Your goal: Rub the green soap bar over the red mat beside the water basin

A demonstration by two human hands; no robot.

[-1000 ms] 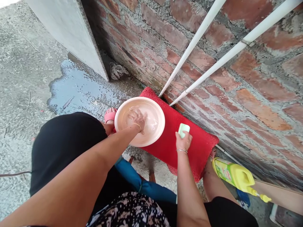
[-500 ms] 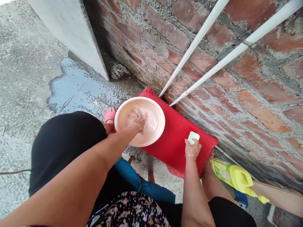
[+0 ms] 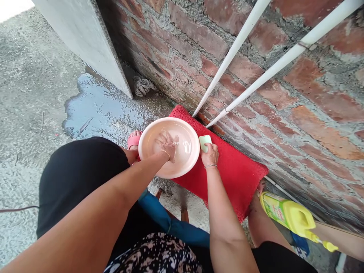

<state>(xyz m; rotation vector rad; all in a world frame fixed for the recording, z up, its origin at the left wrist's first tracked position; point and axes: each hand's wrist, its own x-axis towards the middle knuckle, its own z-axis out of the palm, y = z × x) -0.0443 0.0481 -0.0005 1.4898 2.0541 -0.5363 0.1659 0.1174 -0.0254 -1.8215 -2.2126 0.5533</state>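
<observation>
A pale pink basin (image 3: 145, 167) of clear water rests on the left part of a red mat-covered surface (image 3: 227, 170). My left hand (image 3: 167, 146) is under the water in it, fingers spread, with nothing held. Just right of the basin's rim, my right hand (image 3: 211, 154) grips a pale green scrub brush (image 3: 204, 141). The brush has rounded corners and a small hole near its far end; its underside is hidden. A bracelet circles each wrist.
A brick wall (image 3: 256, 94) with two white pipes (image 3: 233, 49) runs along the far side. A yellow detergent bottle (image 3: 292, 214) is at the lower right. A grey slab (image 3: 105, 45), a bundle of rope (image 3: 143, 86) and a puddle (image 3: 91, 102) lie to the left.
My right hand has carried the green brush left across the red mat, up beside the basin's rim. My left hand stays in the water, fingers spread.
</observation>
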